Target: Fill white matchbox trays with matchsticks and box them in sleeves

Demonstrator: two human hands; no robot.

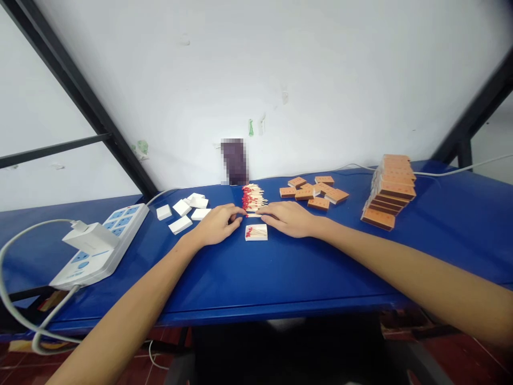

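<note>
My left hand is closed, with its fingertips at the red-headed end of a few matchsticks lying crosswise. At their plain end are the fingers of my right hand, also closed on them. How firmly each hand grips is too small to make out. Just in front lies a small white matchbox tray partly filled with matches, their red heads to the left. Behind my fingertips spreads a pile of loose matches, heads mostly to the left.
Several white trays lie left of the pile. Orange matchbox sleeves are scattered to the right, near a leaning stack of matchboxes. A power strip with a plugged-in charger and cables occupies the blue table's left side.
</note>
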